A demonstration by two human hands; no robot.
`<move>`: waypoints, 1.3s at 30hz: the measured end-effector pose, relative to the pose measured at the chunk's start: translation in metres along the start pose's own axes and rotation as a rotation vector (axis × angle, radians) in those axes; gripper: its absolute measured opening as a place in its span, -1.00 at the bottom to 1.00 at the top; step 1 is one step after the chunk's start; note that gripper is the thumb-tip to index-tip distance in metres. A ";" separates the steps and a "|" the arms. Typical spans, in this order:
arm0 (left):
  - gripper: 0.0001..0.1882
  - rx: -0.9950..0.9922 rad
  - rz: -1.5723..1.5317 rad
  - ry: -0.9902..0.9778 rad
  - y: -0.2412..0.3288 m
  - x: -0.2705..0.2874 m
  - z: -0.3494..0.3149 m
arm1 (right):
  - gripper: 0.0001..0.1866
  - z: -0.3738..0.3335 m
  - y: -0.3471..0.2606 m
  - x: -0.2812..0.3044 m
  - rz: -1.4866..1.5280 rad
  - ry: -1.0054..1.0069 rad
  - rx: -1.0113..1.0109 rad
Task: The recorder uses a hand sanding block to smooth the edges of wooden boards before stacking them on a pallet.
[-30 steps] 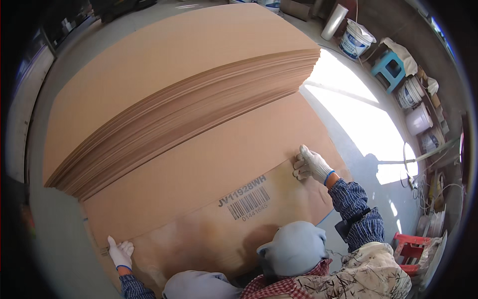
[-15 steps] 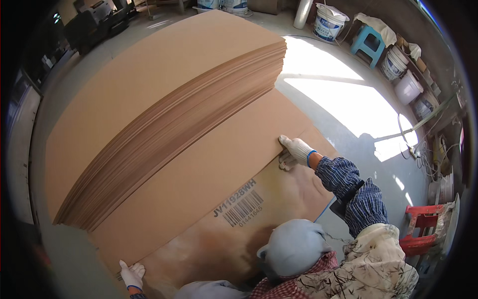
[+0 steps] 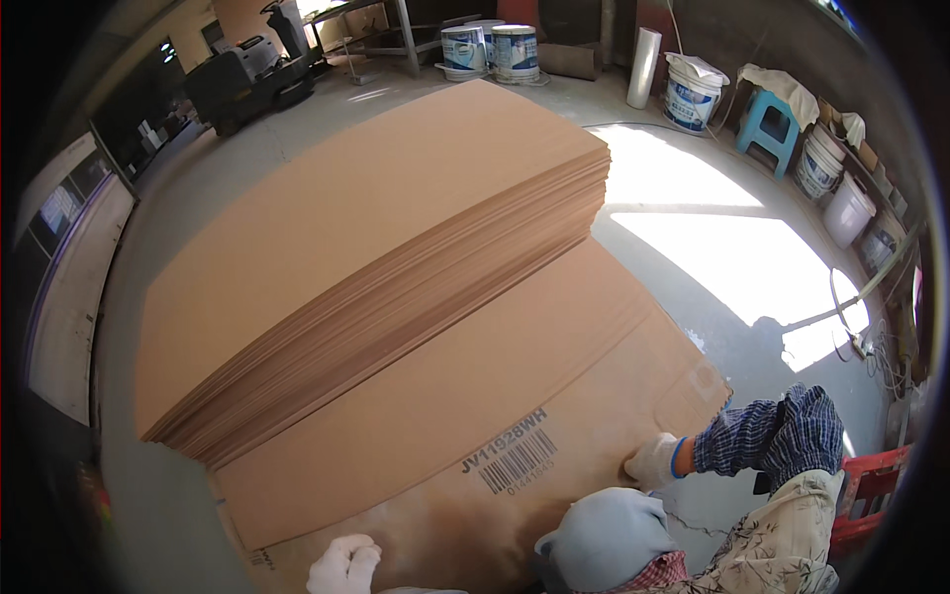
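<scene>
A large brown cardboard sheet (image 3: 435, 366) lies low in front of me, against the near side of a tall stack of cardboard sheets (image 3: 376, 228). Its near part, the printed panel (image 3: 426, 515), bears a barcode and meets the plain part along a slanting line. My left hand (image 3: 344, 566), in a white knit glove, is closed over the panel at the bottom edge of the view. My right hand (image 3: 653, 461), gloved alike, rests closed against the panel to the right of the barcode. Whatever either hand's fingers hold is hidden.
Paint buckets (image 3: 517, 54) stand beyond the stack, and another bucket (image 3: 692, 94) at the far right. A blue stool (image 3: 768, 129) and a red stool (image 3: 871, 495) stand on the right. A dark wheeled machine (image 3: 242, 84) is at the far left. Loose cables (image 3: 876, 356) hang on the right.
Both hands have left the slanting edge they were holding. They have come down toward me over the printed panel. The view has shifted, showing more of the far floor.
</scene>
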State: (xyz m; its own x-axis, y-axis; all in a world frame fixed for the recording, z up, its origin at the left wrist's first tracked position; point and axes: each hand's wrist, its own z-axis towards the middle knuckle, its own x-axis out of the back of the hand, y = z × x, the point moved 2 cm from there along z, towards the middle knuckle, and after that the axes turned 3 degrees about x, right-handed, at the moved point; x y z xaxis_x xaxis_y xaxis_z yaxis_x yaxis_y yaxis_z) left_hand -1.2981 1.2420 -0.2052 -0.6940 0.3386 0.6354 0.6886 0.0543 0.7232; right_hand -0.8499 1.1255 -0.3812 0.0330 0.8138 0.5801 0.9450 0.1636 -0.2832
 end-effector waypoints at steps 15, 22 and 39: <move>-0.72 -0.378 0.297 -0.300 0.024 -0.060 0.024 | -0.77 0.008 -0.005 -0.044 -0.105 -0.173 0.032; -0.75 -0.388 0.342 -0.430 0.040 -0.088 -0.029 | -0.59 0.004 -0.050 0.027 0.153 -0.412 -0.385; -0.63 0.306 0.471 -0.363 0.139 0.110 -0.172 | -0.55 -0.191 -0.216 0.197 0.867 0.103 -0.094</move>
State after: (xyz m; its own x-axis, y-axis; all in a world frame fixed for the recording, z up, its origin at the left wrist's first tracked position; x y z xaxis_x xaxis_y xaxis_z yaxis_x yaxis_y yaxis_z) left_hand -1.3149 1.1251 0.0124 -0.2264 0.6830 0.6944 0.9665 0.0689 0.2472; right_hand -0.9856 1.1441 -0.0596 0.7766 0.5751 0.2573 0.5964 -0.5393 -0.5946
